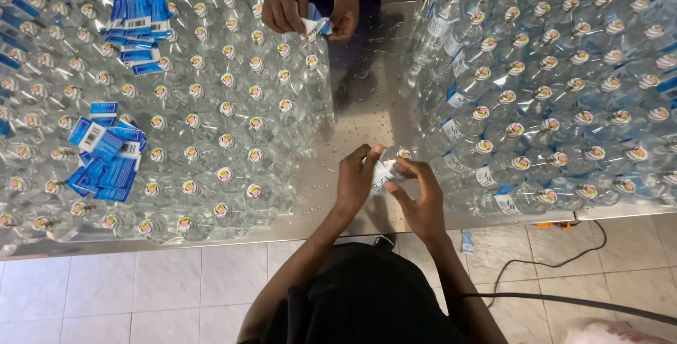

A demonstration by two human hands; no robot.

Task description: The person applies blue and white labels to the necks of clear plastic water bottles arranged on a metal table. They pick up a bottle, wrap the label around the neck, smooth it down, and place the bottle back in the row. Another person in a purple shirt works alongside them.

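Clear plastic capped bottle (pixel 403 157) upright on the steel table (pixel 367 104) between massed bottles, my left hand (pixel 357 178) and right hand (pixel 417 199) both pinching its white label (pixel 383 173), a co-worker's hands (pixel 310 5) opposite.

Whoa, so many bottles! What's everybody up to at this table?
The person wearing the camera holds a small white label between the left hand and right hand, beside a capped bottle. Across the metal table, another person's hands work a label onto a bottle too. Clear bottles crowd both sides, with stacks of blue labels lying on the left group.
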